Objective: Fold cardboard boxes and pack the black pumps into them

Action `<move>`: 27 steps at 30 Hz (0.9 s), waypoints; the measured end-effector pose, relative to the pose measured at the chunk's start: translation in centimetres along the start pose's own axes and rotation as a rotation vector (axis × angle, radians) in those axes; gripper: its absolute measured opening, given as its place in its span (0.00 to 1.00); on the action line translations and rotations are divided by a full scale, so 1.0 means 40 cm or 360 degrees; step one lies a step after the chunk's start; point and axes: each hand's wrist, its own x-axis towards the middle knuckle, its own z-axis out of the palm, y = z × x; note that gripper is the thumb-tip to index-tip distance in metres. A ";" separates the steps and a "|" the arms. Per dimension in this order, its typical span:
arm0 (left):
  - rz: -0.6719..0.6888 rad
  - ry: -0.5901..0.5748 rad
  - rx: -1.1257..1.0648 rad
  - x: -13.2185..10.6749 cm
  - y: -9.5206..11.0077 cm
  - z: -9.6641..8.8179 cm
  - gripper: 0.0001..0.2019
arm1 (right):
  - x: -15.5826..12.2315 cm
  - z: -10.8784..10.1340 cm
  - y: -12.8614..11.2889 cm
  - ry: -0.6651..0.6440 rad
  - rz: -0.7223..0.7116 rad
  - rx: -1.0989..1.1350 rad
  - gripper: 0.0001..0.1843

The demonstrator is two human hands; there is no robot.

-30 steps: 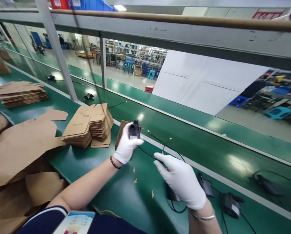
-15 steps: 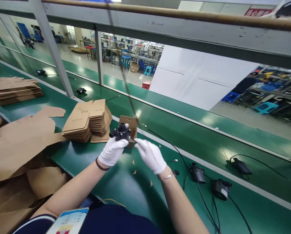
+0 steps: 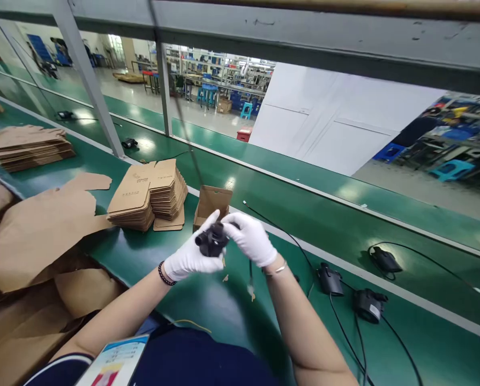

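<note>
My left hand (image 3: 195,256), in a white glove, grips a small black pump (image 3: 212,240) with stubby round ports, held above the bench. My right hand (image 3: 251,238), gloved too, is closed at the pump's upper right side, pinching its black cable. The cable's loose end (image 3: 250,271) hangs below the right hand, with a pale connector at its tip. Just behind the pump, an open cardboard box (image 3: 214,198) stands with its lid raised; my hands and the pump cover part of its front.
Flattened cartons (image 3: 131,193) are stacked left of the box, and brown paper (image 3: 43,230) lies farther left. Several black pumps with cables, such as one pump (image 3: 369,305), lie at the right. Small cardboard scraps (image 3: 225,278) dot the green bench (image 3: 208,305). A metal post (image 3: 89,80) rises at the left.
The pump has been tilted and lowered slightly to the right in my left hand. My right hand has moved up from the cable below to the pump's upper side, and the cable end now hangs down.
</note>
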 end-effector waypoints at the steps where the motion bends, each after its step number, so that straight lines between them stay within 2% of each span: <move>1: 0.0042 0.0099 -0.0079 0.006 0.004 -0.007 0.46 | -0.015 0.034 0.011 -0.0046 0.0032 -0.0040 0.12; 4: 0.0200 0.0433 -0.0279 0.027 0.028 -0.040 0.31 | -0.093 0.095 0.010 -0.0255 -0.0074 -0.0355 0.17; 6: 0.0204 0.0586 -0.0387 0.036 0.038 -0.055 0.24 | -0.139 0.090 -0.012 -0.0361 -0.0248 -0.0558 0.17; 7: 0.0181 0.0619 -0.0386 0.037 0.037 -0.056 0.22 | -0.153 0.078 -0.026 -0.0343 -0.0330 -0.0624 0.17; 9: 0.0136 0.0594 -0.0236 0.029 0.021 -0.044 0.25 | -0.157 0.050 -0.050 -0.0136 -0.0395 -0.0657 0.17; 12: 0.0147 0.0575 0.0229 0.004 -0.023 -0.007 0.39 | -0.123 0.038 -0.064 0.0186 -0.0237 -0.0484 0.21; 15: 0.0202 0.0596 0.0715 -0.008 -0.058 0.018 0.45 | -0.078 0.062 -0.051 0.0140 -0.0122 -0.0255 0.22; 18: 0.0377 0.0566 0.1095 0.015 -0.061 0.002 0.44 | -0.023 0.066 -0.021 0.0128 -0.0117 -0.0161 0.19; 21: 0.0577 0.0611 0.1581 0.044 -0.038 -0.040 0.42 | 0.064 0.030 0.018 0.0157 -0.0144 -0.0203 0.18; 23: 0.0638 0.0730 0.1863 0.050 -0.007 -0.066 0.35 | 0.134 0.008 0.043 -0.0049 -0.0208 -0.0312 0.17; 25: 0.0692 0.0840 0.2054 0.051 0.045 -0.089 0.28 | 0.198 0.010 0.060 -0.0478 -0.0272 -0.0468 0.16; 27: 0.0746 0.0880 0.2251 0.063 0.128 -0.120 0.25 | 0.243 0.038 0.068 -0.0950 -0.0254 -0.0637 0.14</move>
